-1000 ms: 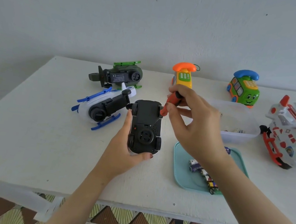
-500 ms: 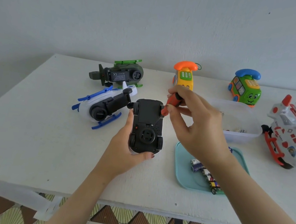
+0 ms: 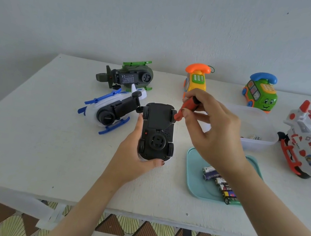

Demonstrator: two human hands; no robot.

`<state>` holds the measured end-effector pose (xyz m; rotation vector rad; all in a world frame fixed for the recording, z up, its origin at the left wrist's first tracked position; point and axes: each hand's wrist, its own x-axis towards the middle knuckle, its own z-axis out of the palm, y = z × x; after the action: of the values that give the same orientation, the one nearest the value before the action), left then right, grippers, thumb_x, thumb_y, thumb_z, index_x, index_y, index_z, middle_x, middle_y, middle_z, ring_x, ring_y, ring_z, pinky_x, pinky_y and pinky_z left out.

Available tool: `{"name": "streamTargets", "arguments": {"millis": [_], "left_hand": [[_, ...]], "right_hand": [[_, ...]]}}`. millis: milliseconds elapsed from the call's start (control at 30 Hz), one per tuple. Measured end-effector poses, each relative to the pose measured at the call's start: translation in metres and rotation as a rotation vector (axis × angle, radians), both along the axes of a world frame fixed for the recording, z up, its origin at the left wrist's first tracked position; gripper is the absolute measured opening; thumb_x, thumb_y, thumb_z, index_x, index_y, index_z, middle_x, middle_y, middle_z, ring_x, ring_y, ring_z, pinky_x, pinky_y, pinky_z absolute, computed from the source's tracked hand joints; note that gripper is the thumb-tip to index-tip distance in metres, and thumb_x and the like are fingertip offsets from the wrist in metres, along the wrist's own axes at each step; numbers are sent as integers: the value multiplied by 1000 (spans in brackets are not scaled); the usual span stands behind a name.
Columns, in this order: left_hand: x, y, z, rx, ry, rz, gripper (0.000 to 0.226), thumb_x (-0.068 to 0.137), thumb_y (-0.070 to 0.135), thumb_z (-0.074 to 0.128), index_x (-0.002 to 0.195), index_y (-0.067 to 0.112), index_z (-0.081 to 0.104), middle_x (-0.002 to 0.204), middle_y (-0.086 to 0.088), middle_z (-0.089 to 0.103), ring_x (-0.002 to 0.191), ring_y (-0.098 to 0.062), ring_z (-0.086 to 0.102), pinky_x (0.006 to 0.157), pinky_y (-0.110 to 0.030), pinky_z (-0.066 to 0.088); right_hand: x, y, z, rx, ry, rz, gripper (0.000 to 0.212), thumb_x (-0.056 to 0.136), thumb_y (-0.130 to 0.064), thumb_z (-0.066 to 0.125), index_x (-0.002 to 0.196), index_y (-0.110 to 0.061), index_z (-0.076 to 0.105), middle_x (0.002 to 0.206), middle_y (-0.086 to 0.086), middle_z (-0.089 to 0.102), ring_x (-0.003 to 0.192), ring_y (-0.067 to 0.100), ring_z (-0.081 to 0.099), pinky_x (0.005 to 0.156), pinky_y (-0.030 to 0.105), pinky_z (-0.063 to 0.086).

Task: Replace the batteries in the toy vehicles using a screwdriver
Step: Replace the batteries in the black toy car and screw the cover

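Observation:
A toy car [image 3: 157,132] lies upside down at the table's middle, black underside up. My left hand [image 3: 135,155] grips it from the near left, thumb along its left side and fingers under its near end. My right hand [image 3: 213,130] pinches a small red screwdriver [image 3: 186,108], whose thin shaft slants down-left onto the car's underside near the battery cover. Several loose batteries [image 3: 219,183] lie on a teal tray [image 3: 192,174] under my right forearm.
A blue-and-white toy helicopter [image 3: 111,109] and a green one [image 3: 128,77] lie on their sides behind the car. Two toy phone cars [image 3: 195,79] [image 3: 261,93] stand at the back. A clear plastic tub [image 3: 257,133] and a red-and-white toy plane [image 3: 306,140] sit at the right.
Both hands have stayed almost in place on the car and the screwdriver. The screwdriver's handle has shifted slightly between the fingers.

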<state>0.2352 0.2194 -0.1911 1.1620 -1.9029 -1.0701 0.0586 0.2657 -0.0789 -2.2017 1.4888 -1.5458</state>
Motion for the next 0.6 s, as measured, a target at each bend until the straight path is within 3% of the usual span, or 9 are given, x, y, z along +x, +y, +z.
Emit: {"name": "streamTargets", "arguments": {"millis": [233,333,433,533,600], "left_hand": [[1,0,-1,0,23,-10,113,73,26,82,135,51,-9,103,66,34,104,36,36,85,9,25],[2,0,-2,0,31,-19,115,72,28,84,138,52,-8,111,59,40,112,27,41,95,-2,30],[2,1,-2,-15,27,-20,114,73,21,84,137,52,-4,110,58,42,110,26,43,88,1,33],[1,2,0,-22,43,-7,114,72,17,85,135,54,-3,107,57,45,107,29,43,83,6,31],[1,2,-1,-19,45,0,115,71,17,85,133,56,-4,107,53,47,107,29,43,84,6,30]], "right_hand": [[1,1,-3,-30,114,26,24,93,-3,54,116,0,56,94,4,61,86,12,65,75,39,57],[4,0,-2,-42,148,21,29,91,-7,51,119,-1,56,97,6,61,88,19,62,74,42,55],[10,-2,1,-111,141,-54,29,88,-18,62,112,-2,63,101,7,60,92,15,59,78,32,53],[15,-8,1,-208,101,-162,28,83,-26,73,98,-2,71,85,8,60,79,9,52,74,13,43],[17,-11,-1,-253,85,-203,26,83,-22,74,98,-2,72,78,8,61,74,10,52,73,12,41]]}}
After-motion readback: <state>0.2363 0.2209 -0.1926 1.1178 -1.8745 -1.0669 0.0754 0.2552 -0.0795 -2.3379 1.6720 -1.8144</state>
